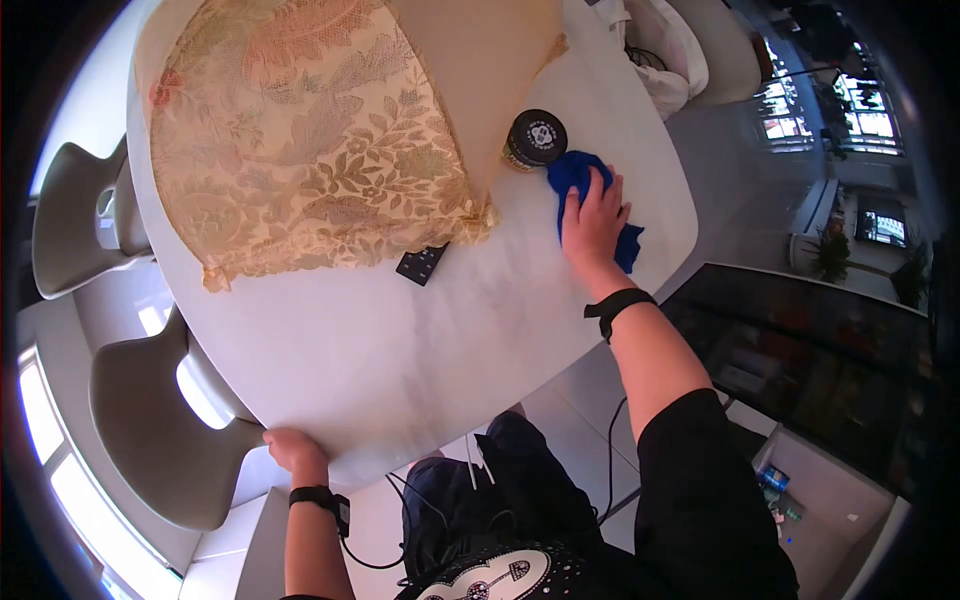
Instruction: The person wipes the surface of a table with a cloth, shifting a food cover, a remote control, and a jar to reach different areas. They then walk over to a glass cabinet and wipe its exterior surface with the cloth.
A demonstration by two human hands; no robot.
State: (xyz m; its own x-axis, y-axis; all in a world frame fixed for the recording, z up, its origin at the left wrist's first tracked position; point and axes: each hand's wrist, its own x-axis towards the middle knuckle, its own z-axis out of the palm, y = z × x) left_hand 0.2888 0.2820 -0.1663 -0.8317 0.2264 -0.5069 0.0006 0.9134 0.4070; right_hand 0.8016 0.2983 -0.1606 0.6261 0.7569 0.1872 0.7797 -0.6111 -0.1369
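On the white table [350, 330], my right hand [595, 220] presses down on a crumpled blue cloth [575, 170], its fingers spread over the fabric. Just left of the cloth stands a jar with a black lid [538, 138], very close to it. My left hand [297, 453] is closed at the table's near left edge, where the arm of a grey chair [165, 430] meets it. Whether its fingers grip the chair or the table rim is hidden. A patterned lace tablecloth [330, 150], folded back, covers the far left part of the table.
A black remote control [422, 264] pokes out from under the tablecloth's edge. Another grey chair [80, 220] stands along the left side. A white bag [665, 55] sits by the far right edge. A large dark screen [800, 360] is on the right. Black cables [612, 450] hang near my legs.
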